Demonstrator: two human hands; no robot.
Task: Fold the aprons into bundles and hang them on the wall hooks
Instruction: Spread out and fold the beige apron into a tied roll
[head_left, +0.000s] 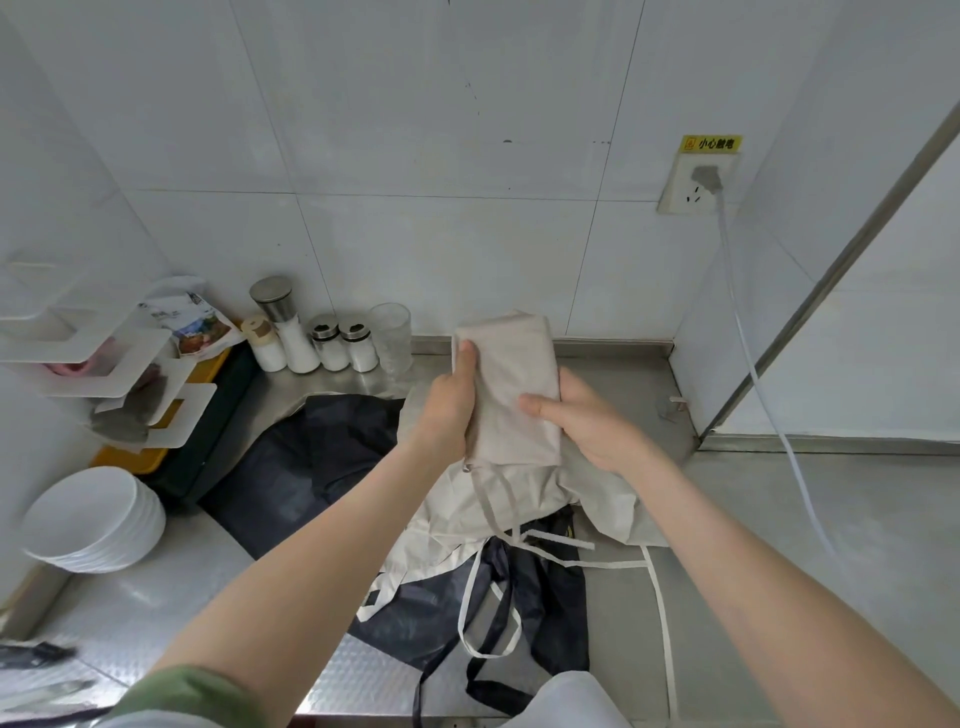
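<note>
I hold a folded beige apron bundle upright above the steel counter. My left hand grips its left edge, thumb on the front near the top. My right hand grips its right side, thumb across the front. Its strings dangle from the bottom. Under it lies a cream apron spread on top of a dark navy apron, their ties trailing toward the counter's front edge. No wall hooks are in view.
Salt shakers and a grinder and a clear glass stand at the back wall. A white rack sits at left above a yellow tray, with stacked white bowls near it. A wall socket feeds a cable down the right.
</note>
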